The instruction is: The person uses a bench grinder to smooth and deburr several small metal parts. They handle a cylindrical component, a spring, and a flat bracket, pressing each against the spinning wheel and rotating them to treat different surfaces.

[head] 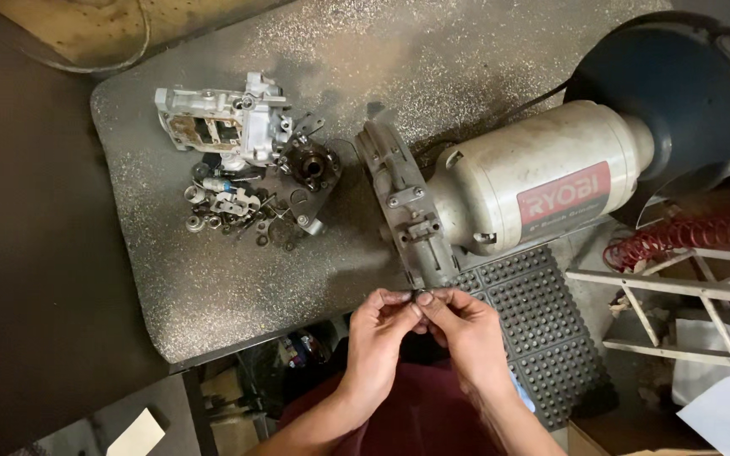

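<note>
Left hand [379, 325] and right hand [464, 325]: fingertips pinched together on one small dark part [422, 295], too small to identify, held just over the near edge of the speckled metal table [213, 279]. Directly beyond the fingertips: grey flat bracket [403, 207] bolted beside a cream bench-grinder motor [534, 173], its dark wheel guard [678, 93] cut off by the frame. Further left of the left hand: aluminium housing [226, 122] and scattered nuts and washers [238, 211], with bare tabletop between. Under the right hand: black studded mat [542, 329]. Far right: red coiled hose [686, 236], partly hidden.
</note>
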